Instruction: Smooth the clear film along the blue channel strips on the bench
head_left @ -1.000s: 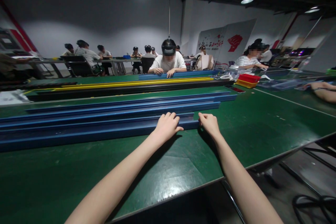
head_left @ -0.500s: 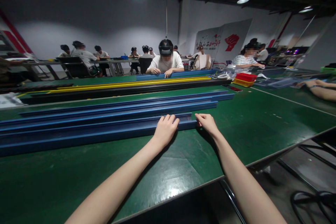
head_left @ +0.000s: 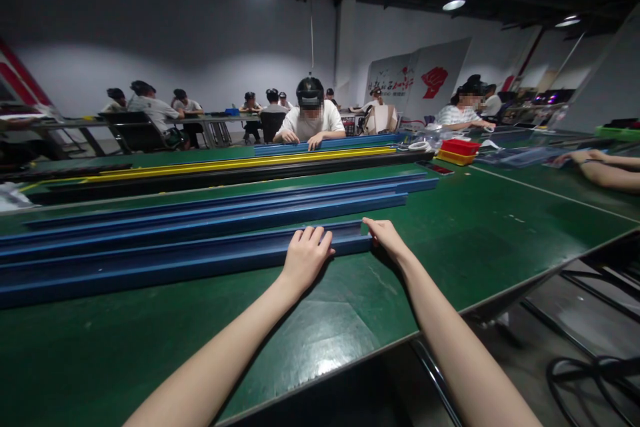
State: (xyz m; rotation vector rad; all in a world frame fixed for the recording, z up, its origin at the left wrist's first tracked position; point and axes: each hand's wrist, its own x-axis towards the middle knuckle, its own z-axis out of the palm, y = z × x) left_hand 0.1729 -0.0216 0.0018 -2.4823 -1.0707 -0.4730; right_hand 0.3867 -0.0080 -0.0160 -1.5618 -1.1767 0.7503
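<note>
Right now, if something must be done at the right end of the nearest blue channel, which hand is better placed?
The right, I'd judge. The right hand is at that end of the blue channel; the left hand lies over the channel farther from the end, perhaps better placed to steady it.

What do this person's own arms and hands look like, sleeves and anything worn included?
The forearms show no sleeves as far as they are in view. Neither the left hand nor the right hand wears a glove, and both wrists lack a watch or band. No markings or cables show; some fingers are partly hidden.
</note>
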